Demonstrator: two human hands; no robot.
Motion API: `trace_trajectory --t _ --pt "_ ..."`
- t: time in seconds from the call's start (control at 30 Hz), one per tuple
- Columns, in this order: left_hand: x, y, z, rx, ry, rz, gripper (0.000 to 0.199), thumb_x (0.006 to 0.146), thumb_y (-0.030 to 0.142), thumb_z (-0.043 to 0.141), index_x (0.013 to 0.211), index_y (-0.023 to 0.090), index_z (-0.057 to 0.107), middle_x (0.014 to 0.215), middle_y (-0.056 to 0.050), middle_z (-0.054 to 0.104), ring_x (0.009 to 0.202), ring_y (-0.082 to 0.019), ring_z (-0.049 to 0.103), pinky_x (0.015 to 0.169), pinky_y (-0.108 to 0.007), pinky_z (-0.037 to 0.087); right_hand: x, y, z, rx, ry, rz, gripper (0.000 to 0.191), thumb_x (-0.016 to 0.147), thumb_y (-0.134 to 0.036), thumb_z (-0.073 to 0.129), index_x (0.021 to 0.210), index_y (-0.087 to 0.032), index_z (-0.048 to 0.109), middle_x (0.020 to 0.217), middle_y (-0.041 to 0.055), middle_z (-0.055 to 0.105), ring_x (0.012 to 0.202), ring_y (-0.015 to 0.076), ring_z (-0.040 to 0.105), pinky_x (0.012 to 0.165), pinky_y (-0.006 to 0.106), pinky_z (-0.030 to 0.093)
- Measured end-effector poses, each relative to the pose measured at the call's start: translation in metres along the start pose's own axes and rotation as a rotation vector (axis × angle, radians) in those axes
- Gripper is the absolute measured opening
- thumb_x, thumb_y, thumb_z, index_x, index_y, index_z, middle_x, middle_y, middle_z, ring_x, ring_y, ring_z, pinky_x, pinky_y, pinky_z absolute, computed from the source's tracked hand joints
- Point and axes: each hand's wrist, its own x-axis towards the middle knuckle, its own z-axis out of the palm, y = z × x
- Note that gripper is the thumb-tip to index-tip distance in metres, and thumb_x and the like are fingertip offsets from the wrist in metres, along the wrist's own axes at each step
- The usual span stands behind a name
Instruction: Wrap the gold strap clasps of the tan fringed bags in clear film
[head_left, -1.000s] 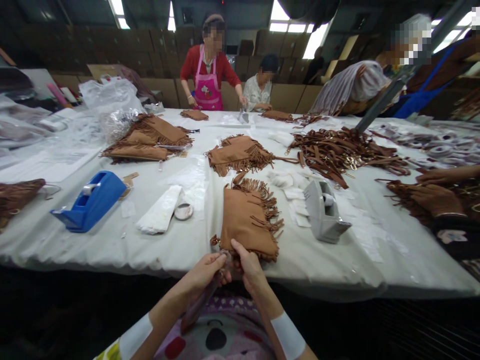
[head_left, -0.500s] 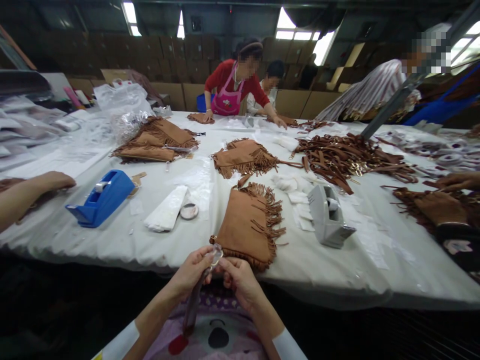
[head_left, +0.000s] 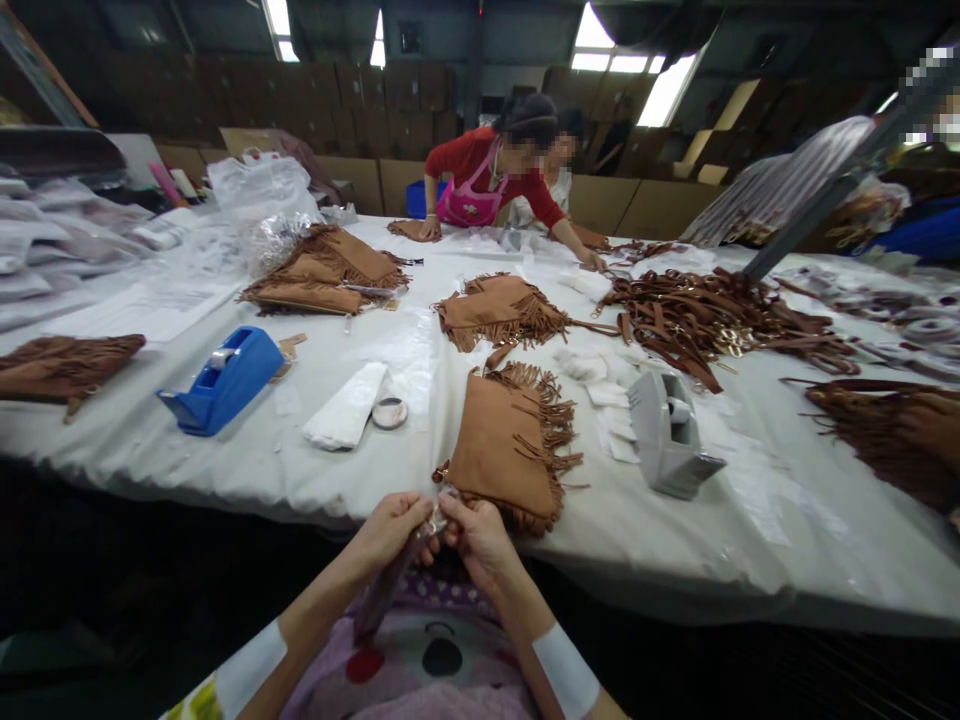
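Observation:
My left hand (head_left: 397,530) is closed on the upper end of a brown strap (head_left: 382,595) in a clear plastic sleeve, which hangs down over my apron. From the other side my right hand (head_left: 482,540) pinches the same end, where clear plastic and a bit of shiny metal (head_left: 441,512) show between the fingers. Both hands are at the table's front edge. Just beyond them lies a flat brown fringed bag (head_left: 499,440), its near left corner close to my fingertips.
A blue tape dispenser (head_left: 225,385) stands left, a grey one (head_left: 671,440) right. White folded sheets (head_left: 345,408) and a tape roll (head_left: 390,412) lie between. More fringed bags (head_left: 501,310) and a heap of brown straps (head_left: 727,325) lie farther back. Co-workers stand across the table.
My fingers have come closer together over the strap's end, hiding more of the metal ring. A co-worker's arm at the left is gone, leaving a fringed bag visible. The person opposite leans lower.

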Motion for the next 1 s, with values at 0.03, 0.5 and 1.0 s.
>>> trace_trajectory --t 0.03,0.5,1.0 --pt "-0.002 0.000 -0.002 -0.004 -0.003 -0.004 0.055 0.077 0.067 0.045 0.076 0.013 0.055 0.060 -0.004 0.064 0.041 -0.010 0.052 0.041 -0.020 0.035 0.001 -0.001 0.002 0.013 0.011 -0.002 0.038 0.053 -0.038 0.084 0.059 -0.012 0.057 0.047 -0.0061 0.044 0.040 0.0041 0.034 0.037 0.017 0.026" --pt "-0.011 -0.005 0.004 0.120 0.326 0.196 0.044 0.080 0.053 0.051 0.058 0.015 0.053 0.046 0.002 0.048 0.044 -0.007 0.037 0.046 -0.020 0.027 0.003 -0.003 0.010 -0.045 -0.035 0.035 0.038 0.056 -0.041 0.084 0.065 -0.011 0.060 0.053 -0.0031 0.052 0.046 0.0057 0.042 0.042 0.016 0.035" --pt "-0.025 -0.016 -0.007 -0.189 0.077 -0.090 0.046 0.070 0.057 0.063 0.081 0.012 0.060 0.065 -0.004 0.066 0.046 -0.009 0.055 0.045 -0.018 0.038 0.004 -0.002 0.003 -0.067 -0.019 0.023 0.040 0.059 -0.045 0.081 0.065 -0.012 0.060 0.048 -0.0040 0.051 0.042 0.0061 0.041 0.040 0.018 0.032"
